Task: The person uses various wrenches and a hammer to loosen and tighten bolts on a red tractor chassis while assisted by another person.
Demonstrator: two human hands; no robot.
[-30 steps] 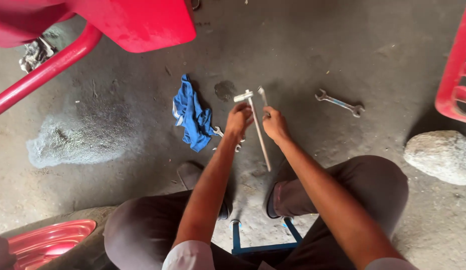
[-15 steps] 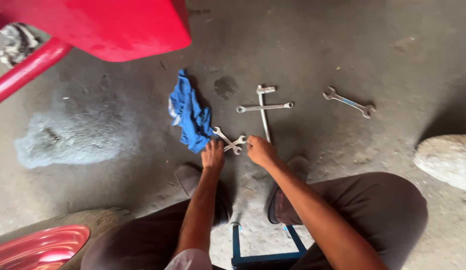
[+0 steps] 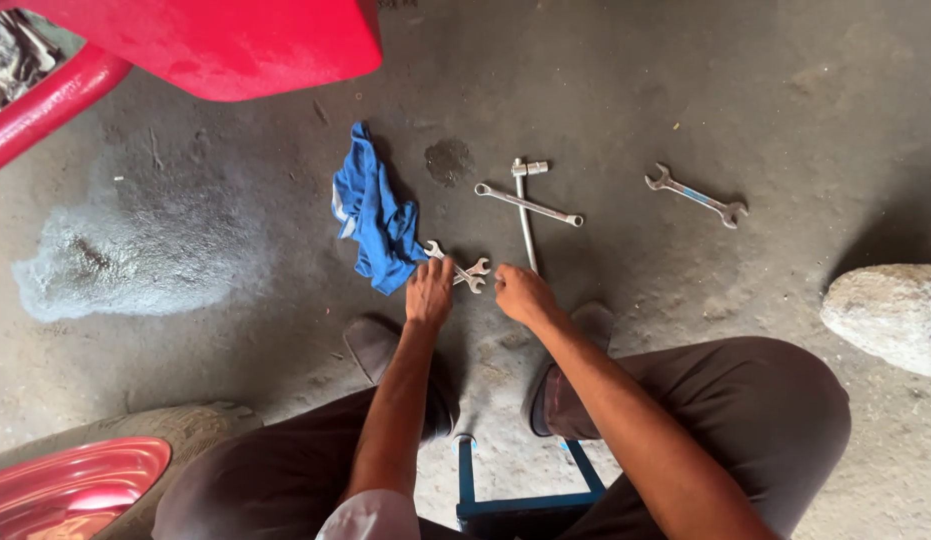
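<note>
Left hand [image 3: 430, 292] is down on the small spanners [image 3: 463, 270] on the floor [image 3: 685, 90], right by the blue rag [image 3: 373, 215] — fingers curled over them, but can't tell if the grip is closed on one or just resting. Right hand [image 3: 523, 295] sits loose beside them, holding nothing afaict. Crossed T-wrench [image 3: 526, 205] and another spanner [image 3: 696, 196] lie further out — all laid within reach of the stool [image 3: 525, 500], imo.
</note>
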